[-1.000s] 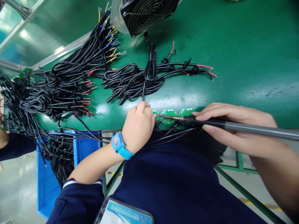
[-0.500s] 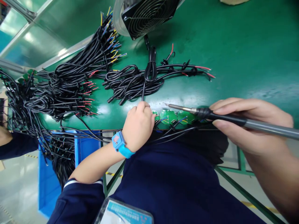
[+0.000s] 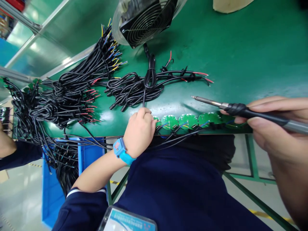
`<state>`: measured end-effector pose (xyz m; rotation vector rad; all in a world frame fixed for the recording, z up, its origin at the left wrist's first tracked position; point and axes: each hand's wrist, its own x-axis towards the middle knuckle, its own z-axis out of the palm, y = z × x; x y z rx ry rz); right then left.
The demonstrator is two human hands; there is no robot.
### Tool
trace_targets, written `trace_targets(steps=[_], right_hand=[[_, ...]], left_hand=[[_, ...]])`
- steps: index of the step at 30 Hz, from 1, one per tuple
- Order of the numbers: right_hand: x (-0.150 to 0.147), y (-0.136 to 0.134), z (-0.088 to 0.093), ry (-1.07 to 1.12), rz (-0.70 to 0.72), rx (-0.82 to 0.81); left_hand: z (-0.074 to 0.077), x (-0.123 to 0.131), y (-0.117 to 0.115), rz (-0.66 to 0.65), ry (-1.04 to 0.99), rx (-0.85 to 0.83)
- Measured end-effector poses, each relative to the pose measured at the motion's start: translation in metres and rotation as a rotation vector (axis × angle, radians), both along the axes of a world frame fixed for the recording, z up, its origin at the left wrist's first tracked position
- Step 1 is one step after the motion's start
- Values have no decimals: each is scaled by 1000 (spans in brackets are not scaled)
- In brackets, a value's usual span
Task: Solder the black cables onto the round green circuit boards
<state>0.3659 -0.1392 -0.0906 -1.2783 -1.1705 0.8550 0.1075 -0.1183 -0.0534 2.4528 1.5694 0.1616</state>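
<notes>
A row of round green circuit boards (image 3: 186, 121) with thin wires lies along the near edge of the green table (image 3: 240, 57). My left hand (image 3: 139, 131), wearing a blue wrist strap (image 3: 120, 151), is closed in a fist at the left end of the row, pinching something I cannot make out. My right hand (image 3: 276, 122) grips a soldering iron (image 3: 240, 109). Its metal tip (image 3: 199, 98) hangs above the table, a little beyond the boards and not touching them.
Bundles of black cables (image 3: 72, 93) with red, yellow and blue ends cover the table's left side. A smaller bundle (image 3: 141, 85) lies in the middle. A black fan (image 3: 146, 19) stands at the back. A blue bin (image 3: 55, 179) sits under the left edge. Another person's hand (image 3: 6, 144) shows far left.
The soldering iron has lifted off the boards and drawn back to the right with my right hand, uncovering more of the row. My left hand has stayed in place.
</notes>
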Motion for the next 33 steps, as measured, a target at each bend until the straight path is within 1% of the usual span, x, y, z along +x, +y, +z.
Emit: trace_targets(steps=[4,7,9,11,14,16,17,19,21,23,26,30,32,33], right_hand=[[-1,3,3,13,31,40],[2,5,0,5,44,80],[5,6,-4,16,51,99],[7,7,-8,32,43,121],[5,10,-13,157,-7,166],[3,13,-14,270,-64,214],[2,14,-15,309,-96,240],[0,16,-15,347,-158,269],[-2,17,-14,363,-211,272],[-4,18,-13,370,-243,262],[-6,19,-12,372,-272,270],[-6,19,-11,379,-308,306],[-6,18,-12,382,-286,309],[-5,17,-12,382,-276,306]], left_hand=[[-2,-2,0,-7,-41,19],[-1,-4,-1,-13,-68,22],[3,-6,-2,-29,-60,6],[12,-6,0,-52,-30,-27],[28,0,15,-81,-20,-2],[34,14,34,-115,-60,79],[34,22,47,-139,-80,119],[29,43,74,-197,-89,155],[19,62,99,-257,-33,129],[10,78,114,-312,39,87],[-1,91,122,-379,79,80],[-11,97,124,-402,95,104],[-14,97,127,-411,78,112],[-12,95,127,-421,39,128]])
